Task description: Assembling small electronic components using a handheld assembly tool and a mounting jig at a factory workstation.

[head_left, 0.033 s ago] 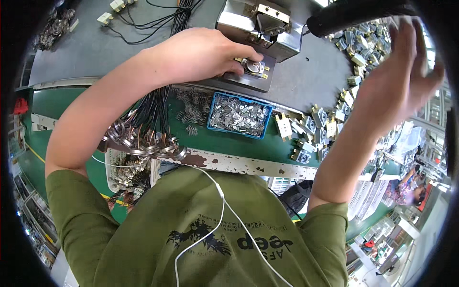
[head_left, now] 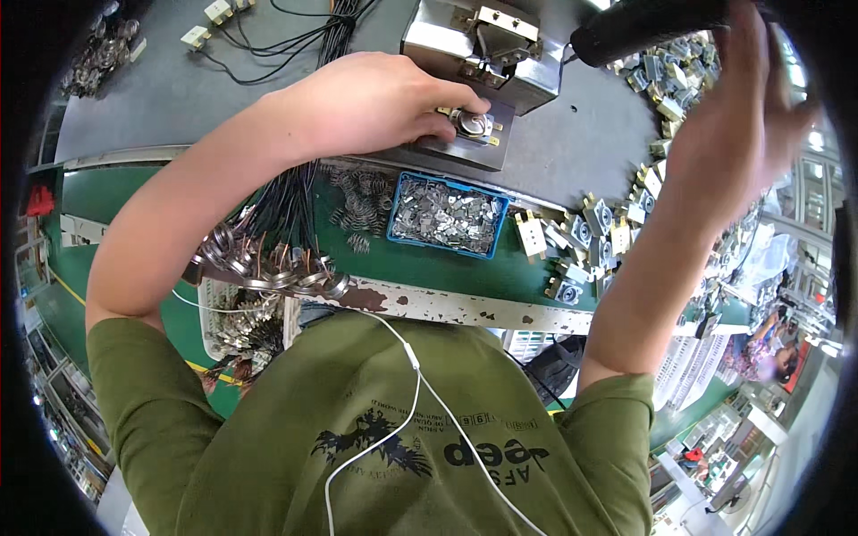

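Observation:
My left hand reaches across to a flat metal block. Its thumb and forefinger hold a small round-topped thermostat with brass terminals, resting on the block. My right hand is raised at the upper right beside a thick black lever handle. Its fingers are stretched and apart, partly smeared by motion, and I see nothing in them. Behind the block stands a shiny metal press fixture with a clamp-like head.
A blue tray of small metal clips lies on the green ledge, beside loose springs. Several white ceramic thermostats are heaped at right. Black wires with metal-ringed ends hang over the left edge. A person is far right.
My right hand has shifted slightly left and up, nearer the black lever handle. My left hand and the thermostat stay in place.

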`<state>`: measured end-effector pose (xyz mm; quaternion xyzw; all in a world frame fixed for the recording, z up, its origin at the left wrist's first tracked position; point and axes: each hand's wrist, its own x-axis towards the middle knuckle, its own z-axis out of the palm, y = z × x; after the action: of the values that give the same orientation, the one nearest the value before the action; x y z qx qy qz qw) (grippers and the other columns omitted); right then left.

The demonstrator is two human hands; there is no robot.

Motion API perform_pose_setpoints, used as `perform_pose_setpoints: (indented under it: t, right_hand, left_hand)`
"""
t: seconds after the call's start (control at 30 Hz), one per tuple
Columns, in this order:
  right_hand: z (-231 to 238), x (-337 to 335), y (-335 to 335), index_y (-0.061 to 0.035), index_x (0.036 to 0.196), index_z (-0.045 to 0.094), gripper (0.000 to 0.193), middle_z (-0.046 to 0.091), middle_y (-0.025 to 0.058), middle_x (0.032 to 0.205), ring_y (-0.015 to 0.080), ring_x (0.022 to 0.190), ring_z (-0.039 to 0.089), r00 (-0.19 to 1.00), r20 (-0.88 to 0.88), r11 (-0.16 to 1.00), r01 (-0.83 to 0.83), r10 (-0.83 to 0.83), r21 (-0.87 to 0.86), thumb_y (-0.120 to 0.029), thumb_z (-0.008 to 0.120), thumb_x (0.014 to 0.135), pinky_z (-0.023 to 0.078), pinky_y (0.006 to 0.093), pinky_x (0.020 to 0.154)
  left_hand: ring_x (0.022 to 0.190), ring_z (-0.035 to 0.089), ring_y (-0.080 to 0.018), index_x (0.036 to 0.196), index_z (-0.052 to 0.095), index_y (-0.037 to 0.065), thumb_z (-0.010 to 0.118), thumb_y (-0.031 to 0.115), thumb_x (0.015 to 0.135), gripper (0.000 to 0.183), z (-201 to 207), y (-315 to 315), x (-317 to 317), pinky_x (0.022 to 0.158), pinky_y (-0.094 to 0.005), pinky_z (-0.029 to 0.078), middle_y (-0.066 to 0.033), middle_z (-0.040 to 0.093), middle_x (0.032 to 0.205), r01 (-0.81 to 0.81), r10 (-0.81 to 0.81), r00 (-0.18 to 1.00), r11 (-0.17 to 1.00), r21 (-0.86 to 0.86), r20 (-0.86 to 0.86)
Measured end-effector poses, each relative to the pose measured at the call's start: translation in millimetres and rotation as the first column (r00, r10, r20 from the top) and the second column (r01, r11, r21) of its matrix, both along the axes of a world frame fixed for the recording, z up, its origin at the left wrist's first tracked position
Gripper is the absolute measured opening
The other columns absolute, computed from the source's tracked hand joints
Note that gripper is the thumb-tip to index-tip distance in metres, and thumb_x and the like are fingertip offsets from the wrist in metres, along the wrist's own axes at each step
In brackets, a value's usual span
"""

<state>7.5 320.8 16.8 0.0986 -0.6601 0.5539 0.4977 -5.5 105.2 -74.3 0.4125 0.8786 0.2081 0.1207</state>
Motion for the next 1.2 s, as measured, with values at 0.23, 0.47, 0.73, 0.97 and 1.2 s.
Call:
perform_pose_setpoints:
  t: [0.23,0.47,0.73,0.97,1.2]
  right_hand:
    - [10,-16,30,0.004,0.115,0.054,0.033,0.066,0.0143,0.09,0.0211,0.072,0.067,0.96,0.09,0.956,-0.273,0.265,0.107,-0.008,0.071,0.09,0.056,0.0326,0.063]
    - [16,-12,20,0.0025,0.122,0.041,0.044,0.069,0.0228,0.097,0.0273,0.07,0.071,0.903,-0.041,0.902,-0.43,0.428,-0.04,-0.003,0.07,0.088,0.063,0.0402,0.061]
    - [-3,-21,-16,-0.0045,0.121,0.033,0.059,0.071,0.0204,0.088,0.0209,0.055,0.067,0.884,-0.114,0.882,-0.464,0.454,-0.084,-0.008,0.08,0.086,0.06,0.0334,0.047]
    - [-2,-18,-32,-0.0042,0.118,0.034,0.052,0.07,0.0181,0.084,0.0206,0.053,0.064,0.92,-0.09,0.912,-0.39,0.381,-0.129,-0.003,0.076,0.088,0.055,0.0324,0.045]
    - [-4,-20,-38,-0.0037,0.117,0.037,0.05,0.065,0.0143,0.066,0.0213,0.05,0.062,0.923,-0.065,0.914,-0.385,0.379,-0.131,-0.001,0.077,0.087,0.054,0.0333,0.046]
  left_hand:
    - [0.091,0.07,-0.0329,0.127,0.066,0.026,0.066,0.037,0.094,0.035,-4,7,-7,0.078,-0.0449,0.055,-0.0083,0.073,0.093,-0.012,0.011,0.999,1.0,0.027,0.031]
    - [0.093,0.07,-0.0321,0.125,0.064,0.024,0.064,0.033,0.095,0.032,-2,7,-2,0.078,-0.046,0.055,-0.0089,0.073,0.098,-0.004,0.005,1.0,0.999,0.032,-0.011]
    - [0.091,0.071,-0.0324,0.126,0.063,0.022,0.062,0.03,0.096,0.031,8,8,6,0.076,-0.0462,0.055,-0.011,0.073,0.095,-0.053,0.054,0.998,0.997,-0.063,0.013]
    - [0.092,0.07,-0.029,0.133,0.059,0.029,0.06,0.032,0.097,0.036,6,6,3,0.077,-0.0424,0.056,-0.0087,0.072,0.094,-0.009,0.012,1.0,0.994,-0.111,0.023]
    - [0.09,0.071,-0.0324,0.12,0.062,0.019,0.061,0.028,0.096,0.025,8,6,3,0.076,-0.0459,0.055,-0.0118,0.073,0.091,-0.001,0.003,0.999,0.998,-0.067,0.036]
